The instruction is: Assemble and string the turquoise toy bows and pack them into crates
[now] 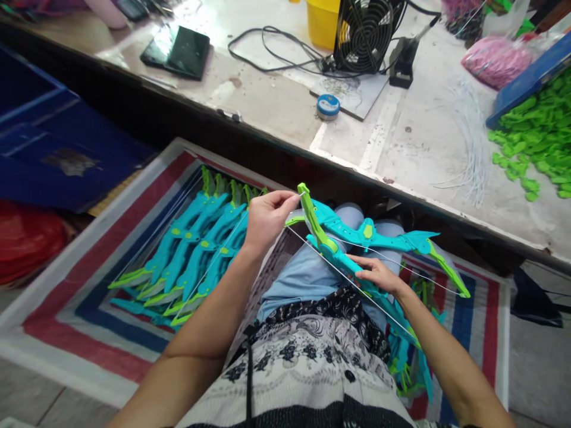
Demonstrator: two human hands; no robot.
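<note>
Several turquoise and green plastic toy bows are about my hands. My left hand (270, 220) is closed, thumb and fingertips pinched at the green tip of one toy bow (345, 261), on what looks like the end of its white string. My right hand (379, 273) wraps round this bow's turquoise middle and holds it slanted over my lap. Its white bowstring (321, 254) runs from near my left hand down to the lower right. Behind it, a second strung bow (388, 239) lies across my knees, its string slack-looking and partly hidden.
A striped, cloth-lined tray (53, 321) beside my legs holds a row of bows (196, 238); more lie at right. On the workbench (267, 95) stand a fan (366, 35), a round tin (328, 107), loose white strings (470, 148) and a blue crate (526, 83) of green parts (539, 131).
</note>
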